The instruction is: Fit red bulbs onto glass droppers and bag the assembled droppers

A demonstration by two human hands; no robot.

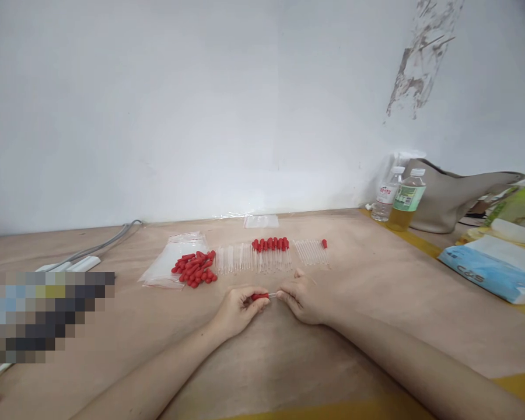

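Between thumb and fingers, my left hand (240, 309) pinches a red rubber dropper bulb (260, 296). My right hand (304, 297) grips a thin clear dropper tube (273, 295), whose end meets the bulb's open side. How far the tube sits inside the bulb cannot be made out. Beyond my left hand lies a heap of loose red bulbs (195, 268), partly on clear plastic bags (161, 265). Bare clear tubes (234, 258) lie in a row farther off. Beside them are several tubes topped with red bulbs (271, 245), then more tubes (308, 252) with one red-capped dropper (324, 245) at the right end.
Against the wall lies a small clear bag (261, 221). Two bottles (406, 198) and a grey bag (440, 198) stand at the back right, with a blue tissue pack (485, 268) nearer. Grey cables (109, 239) and a pixelated patch are at the left.
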